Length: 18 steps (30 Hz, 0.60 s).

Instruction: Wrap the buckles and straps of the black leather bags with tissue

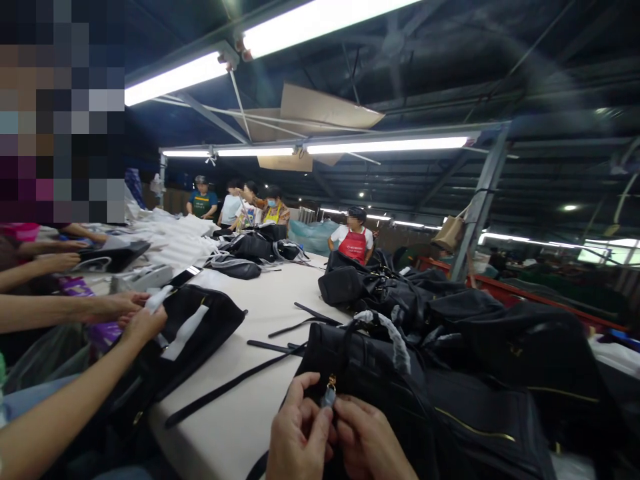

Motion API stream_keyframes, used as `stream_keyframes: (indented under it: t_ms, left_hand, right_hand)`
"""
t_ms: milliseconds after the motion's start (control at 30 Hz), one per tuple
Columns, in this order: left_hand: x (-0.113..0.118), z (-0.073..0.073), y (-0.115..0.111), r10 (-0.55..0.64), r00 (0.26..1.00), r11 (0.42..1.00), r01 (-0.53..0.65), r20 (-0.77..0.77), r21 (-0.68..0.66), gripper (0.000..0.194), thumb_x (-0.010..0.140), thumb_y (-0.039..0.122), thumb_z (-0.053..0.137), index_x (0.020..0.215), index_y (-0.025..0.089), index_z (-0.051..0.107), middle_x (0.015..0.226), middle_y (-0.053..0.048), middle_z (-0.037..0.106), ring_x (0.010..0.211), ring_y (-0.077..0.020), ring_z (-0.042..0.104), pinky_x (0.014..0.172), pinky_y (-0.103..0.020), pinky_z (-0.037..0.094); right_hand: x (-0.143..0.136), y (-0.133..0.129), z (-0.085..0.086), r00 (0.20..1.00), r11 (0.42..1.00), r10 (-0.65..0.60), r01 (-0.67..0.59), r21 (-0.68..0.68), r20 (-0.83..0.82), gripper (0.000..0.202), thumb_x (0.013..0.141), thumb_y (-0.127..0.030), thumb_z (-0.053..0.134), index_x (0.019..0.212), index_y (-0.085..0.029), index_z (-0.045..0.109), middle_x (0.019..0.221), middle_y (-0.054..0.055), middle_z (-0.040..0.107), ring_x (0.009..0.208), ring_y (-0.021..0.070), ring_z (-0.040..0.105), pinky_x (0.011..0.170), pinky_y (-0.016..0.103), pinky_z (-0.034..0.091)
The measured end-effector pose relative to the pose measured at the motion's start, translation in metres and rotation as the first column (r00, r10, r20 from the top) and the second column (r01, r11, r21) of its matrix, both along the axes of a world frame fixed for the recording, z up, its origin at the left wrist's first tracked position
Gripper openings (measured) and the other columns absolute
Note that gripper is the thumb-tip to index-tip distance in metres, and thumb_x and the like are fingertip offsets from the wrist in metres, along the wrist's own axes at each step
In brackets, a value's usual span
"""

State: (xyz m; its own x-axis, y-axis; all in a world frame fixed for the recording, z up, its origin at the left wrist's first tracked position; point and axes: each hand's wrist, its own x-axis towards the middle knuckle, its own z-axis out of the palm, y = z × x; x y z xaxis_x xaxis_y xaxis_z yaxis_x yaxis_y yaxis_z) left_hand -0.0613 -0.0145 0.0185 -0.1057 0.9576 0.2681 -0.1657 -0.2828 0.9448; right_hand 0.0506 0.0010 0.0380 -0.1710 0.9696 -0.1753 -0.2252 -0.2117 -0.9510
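A black handbag lies in front of me at the table's near edge, its handle wrapped in clear plastic. From its front hangs a gold zipper clasp with a small pull tab covered in pale grey wrap. My left hand is closed, its thumb and fingers pinching the tab from the left. Opposite it, my right hand is closed too, fingertips at the tab's lower right side. Long black straps stretch from the bag to the left across the table.
At left, a co-worker's hands work white wrap onto another black bag. More black bags are heaped on the right. White wrapping and further bags cover the far table. A person in a red apron stands beyond.
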Motion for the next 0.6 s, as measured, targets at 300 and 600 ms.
stream_keyframes:
  t_ms: [300,600]
  left_hand:
    - [0.001,-0.014,0.005,-0.12,0.915,0.98,0.171,0.385,-0.101,0.06,0.062,0.057,0.081,0.093,0.021,0.044,0.049,0.007,0.06,0.037,-0.0075,0.049,0.04,-0.017,0.04]
    - [0.006,-0.02,-0.004,0.127,0.973,0.99,-0.135,0.192,0.027,0.044,0.072,0.061,0.071,0.082,0.019,0.068,0.057,0.0,0.065,0.048,-0.012,0.058,0.047,-0.019,0.048]
  right_hand:
    - [-0.006,-0.007,0.004,0.958,0.976,0.048,-0.105,-0.193,-0.283,0.052,0.042,-0.046,0.092,0.061,-0.019,0.052,0.031,-0.016,0.029,0.027,-0.0004,0.025,0.031,0.012,0.014]
    - [-0.01,-0.004,-0.001,0.969,0.985,-0.049,0.007,-0.171,-0.242,0.053,0.043,-0.047,0.092,0.067,-0.017,0.056,0.034,-0.014,0.039,0.029,0.0,0.029,0.032,0.013,0.015]
